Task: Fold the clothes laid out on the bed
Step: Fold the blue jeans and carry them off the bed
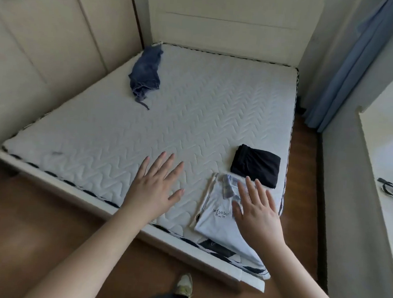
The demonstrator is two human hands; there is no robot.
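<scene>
Three garments lie on the bed (pixel 193 107), whose bare quilted mattress fills most of the view. A folded pale blue shirt (pixel 216 217) sits at the near right corner, its lower hem hanging over the near edge of the mattress. Just beyond it, almost touching its collar, lies one folded black garment (pixel 255 164), close to the right edge. Well apart from both, at the far left near the headboard (pixel 231 19), one blue denim piece (pixel 146 73) lies crumpled and unfolded, a strap trailing toward the middle.

Both hands reach out over the near edge. The left hand (pixel 157 185) is spread flat with straight fingers above bare mattress, to the left of the shirt, its grip released and holding nothing. The right hand (pixel 257 211) is likewise spread with straight fingers over the right half of the shirt, grip released; whether the palm presses the cloth or hovers just above it cannot be told.

The middle and near left of the mattress give wide open room. The left side runs against a row of cream wardrobe doors (pixel 47 47). Along the right edge a narrow strip of wooden floor (pixel 304 178) separates the bed from a wall with a blue curtain (pixel 347 73). One shoe (pixel 184 284) stands on the floor at the near side.
</scene>
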